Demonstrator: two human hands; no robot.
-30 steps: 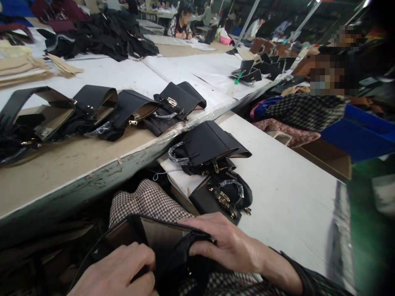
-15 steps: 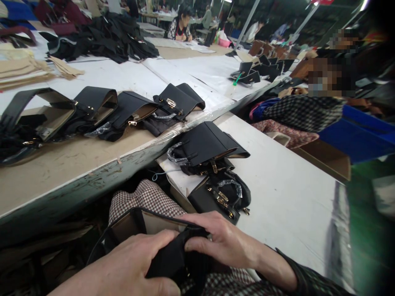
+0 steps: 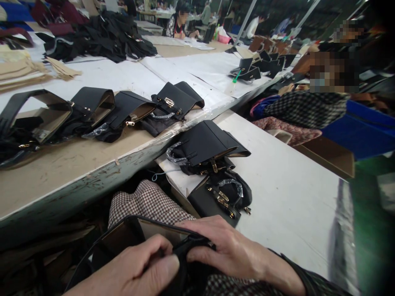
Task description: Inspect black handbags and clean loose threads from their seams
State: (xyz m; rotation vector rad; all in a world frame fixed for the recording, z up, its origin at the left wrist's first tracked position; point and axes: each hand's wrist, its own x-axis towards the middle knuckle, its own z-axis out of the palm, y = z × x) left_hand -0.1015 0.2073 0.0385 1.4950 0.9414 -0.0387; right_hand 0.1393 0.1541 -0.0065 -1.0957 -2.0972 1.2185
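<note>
A black handbag (image 3: pixel 135 226) with a beige lining rests in my lap, its mouth facing up. My right hand (image 3: pixel 222 242) grips the bag's right-hand edge, thumb on the near side and fingers over the far side. Close beside it, my left hand (image 3: pixel 138 263) is bent at the bag's near side, thumb against the curled index finger, pinching black material there. The lower part of the bag is hidden by my hands and the frame edge. Just beyond lies another black handbag (image 3: pixel 203 203) with gold fittings and a plastic-wrapped handle.
One more black handbag (image 3: pixel 206 142) lies on the white side table (image 3: pixel 284 197). Along the long workbench (image 3: pixel 92 160) stand several black bags, with a heap of black pieces (image 3: pixel 101 39) behind. At right, a co-worker in a checked sleeve (image 3: pixel 305 109) sits near a blue bin (image 3: pixel 364 127).
My left thumb has risen and closed toward the curled index finger; before, the fingers lay flatter over the bag's edge. My right hand keeps its grip.
</note>
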